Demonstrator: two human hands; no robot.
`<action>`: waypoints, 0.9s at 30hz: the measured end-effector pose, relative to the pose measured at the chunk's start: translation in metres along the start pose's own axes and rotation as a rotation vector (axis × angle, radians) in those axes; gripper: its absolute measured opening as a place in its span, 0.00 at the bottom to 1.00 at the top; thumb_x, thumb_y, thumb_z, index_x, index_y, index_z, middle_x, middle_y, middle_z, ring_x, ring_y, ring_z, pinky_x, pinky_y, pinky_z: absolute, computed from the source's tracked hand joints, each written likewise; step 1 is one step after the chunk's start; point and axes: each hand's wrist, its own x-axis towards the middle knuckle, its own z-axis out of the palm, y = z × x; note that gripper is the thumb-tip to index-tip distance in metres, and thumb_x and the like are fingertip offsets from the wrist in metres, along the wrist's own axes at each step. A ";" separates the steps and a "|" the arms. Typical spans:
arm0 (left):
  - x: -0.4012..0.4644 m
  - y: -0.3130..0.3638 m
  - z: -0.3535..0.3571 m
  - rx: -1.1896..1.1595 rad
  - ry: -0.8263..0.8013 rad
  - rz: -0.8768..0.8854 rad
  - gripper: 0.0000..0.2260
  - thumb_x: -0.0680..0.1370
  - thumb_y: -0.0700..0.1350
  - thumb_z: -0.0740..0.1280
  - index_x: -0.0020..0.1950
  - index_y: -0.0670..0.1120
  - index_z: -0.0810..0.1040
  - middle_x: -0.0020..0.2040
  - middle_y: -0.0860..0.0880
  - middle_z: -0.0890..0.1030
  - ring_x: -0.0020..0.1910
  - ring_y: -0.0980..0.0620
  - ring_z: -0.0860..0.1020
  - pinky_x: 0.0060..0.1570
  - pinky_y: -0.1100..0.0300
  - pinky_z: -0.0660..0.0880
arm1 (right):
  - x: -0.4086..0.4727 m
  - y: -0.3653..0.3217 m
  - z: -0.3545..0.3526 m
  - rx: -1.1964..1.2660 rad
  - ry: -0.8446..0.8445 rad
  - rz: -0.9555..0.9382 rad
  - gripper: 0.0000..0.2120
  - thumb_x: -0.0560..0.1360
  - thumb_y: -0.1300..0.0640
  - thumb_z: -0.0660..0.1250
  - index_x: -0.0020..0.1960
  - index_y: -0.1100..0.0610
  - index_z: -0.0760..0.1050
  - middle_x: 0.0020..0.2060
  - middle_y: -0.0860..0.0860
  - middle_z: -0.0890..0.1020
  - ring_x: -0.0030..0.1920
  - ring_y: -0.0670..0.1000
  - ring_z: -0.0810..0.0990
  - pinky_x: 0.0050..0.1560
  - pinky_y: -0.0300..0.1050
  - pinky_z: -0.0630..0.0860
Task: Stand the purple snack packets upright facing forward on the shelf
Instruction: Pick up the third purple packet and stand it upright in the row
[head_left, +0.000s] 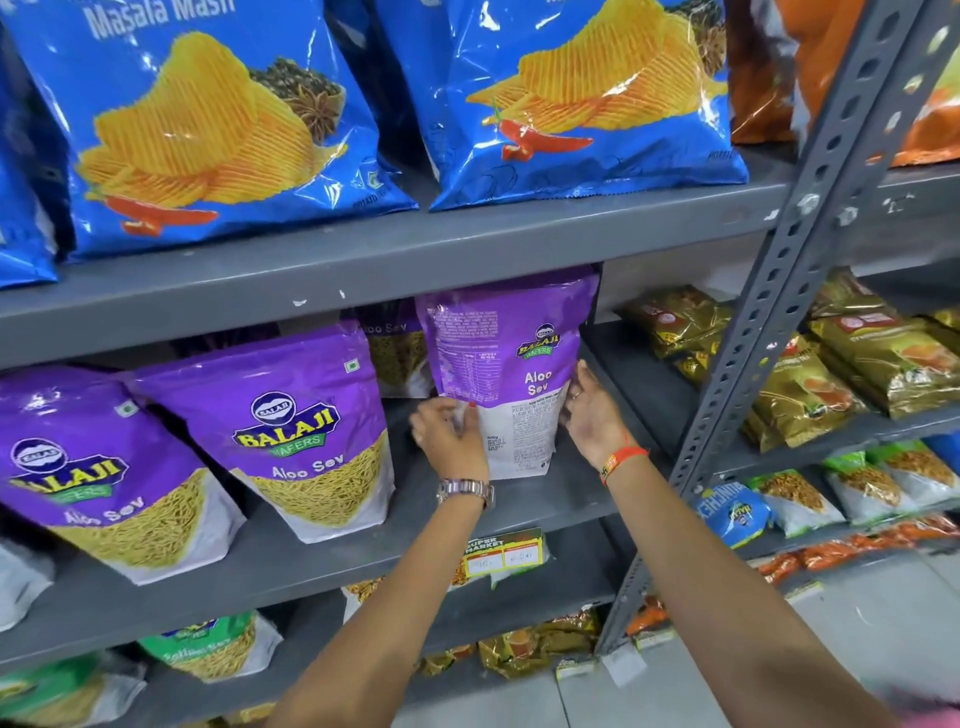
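A purple Aloo Sev packet (511, 358) stands upright on the grey middle shelf (550, 499), its printed back side toward me. My left hand (452, 436) grips its lower left edge and my right hand (592, 415) grips its lower right edge. Two more purple packets stand front-facing to the left, one at centre left (291, 415) and one at far left (88, 462), both leaning slightly. Another purple packet (392, 348) sits behind, partly hidden.
Blue chips bags (208, 119) fill the shelf above. A grey perforated upright post (769, 312) stands just right of my hands. Gold packets (810, 379) fill the neighbouring rack. Green packets (208, 644) and a price tag (504, 553) sit below.
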 end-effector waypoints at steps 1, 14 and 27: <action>-0.008 0.001 0.002 -0.027 -0.089 0.027 0.11 0.69 0.34 0.69 0.39 0.49 0.73 0.42 0.47 0.70 0.40 0.46 0.73 0.44 0.52 0.71 | 0.000 0.001 -0.002 -0.003 0.006 0.011 0.13 0.81 0.48 0.51 0.55 0.51 0.72 0.47 0.47 0.81 0.49 0.47 0.79 0.52 0.45 0.73; -0.042 0.009 0.012 0.102 -0.239 0.199 0.38 0.53 0.60 0.71 0.59 0.44 0.71 0.56 0.44 0.70 0.57 0.46 0.68 0.59 0.52 0.67 | -0.016 0.010 0.001 -0.303 -0.044 0.082 0.23 0.74 0.73 0.56 0.66 0.57 0.66 0.56 0.56 0.79 0.57 0.55 0.77 0.57 0.54 0.76; -0.018 0.004 -0.017 -0.158 -0.399 0.096 0.14 0.69 0.44 0.65 0.55 0.52 0.73 0.58 0.47 0.77 0.52 0.65 0.76 0.57 0.63 0.71 | -0.016 0.006 0.020 -0.380 -0.071 0.020 0.10 0.75 0.61 0.67 0.50 0.49 0.70 0.41 0.50 0.78 0.37 0.47 0.77 0.38 0.39 0.80</action>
